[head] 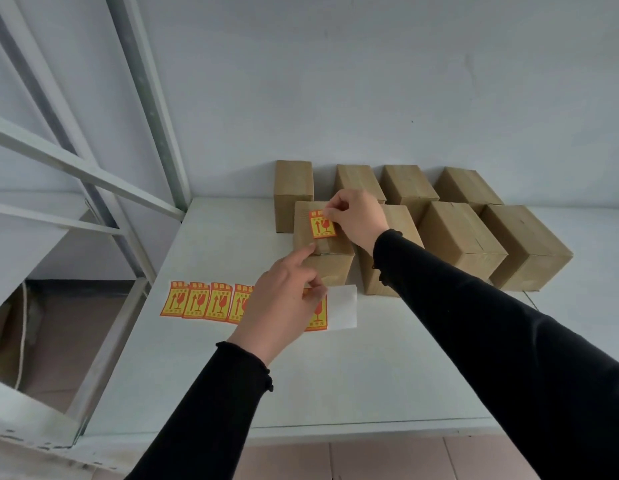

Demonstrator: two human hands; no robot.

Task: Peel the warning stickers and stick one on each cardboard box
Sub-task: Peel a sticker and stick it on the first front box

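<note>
Cardboard boxes fill the right centre of the frame in two rows on the white table point(231, 375), and as far as I can see only one carries a label. That is the nearest-left box point(321, 251), where a yellow and red warning sticker point(321, 224) lies on the top face. The other seven boxes show bare tops, so I judge the job barely begun.

Along the table's centre left lies the row of unpeeled stickers point(200, 301), with a blank white backing sheet point(342, 308) at its right end; my left hand hides part of the row.

My right hand point(356, 220) reaches in from the right, fingertips pinching the sticker's upper right corner. My left hand point(283, 306) hovers lower, forefinger stretched out to the box top just below the sticker, the other fingers loosely curled and holding nothing.
</note>
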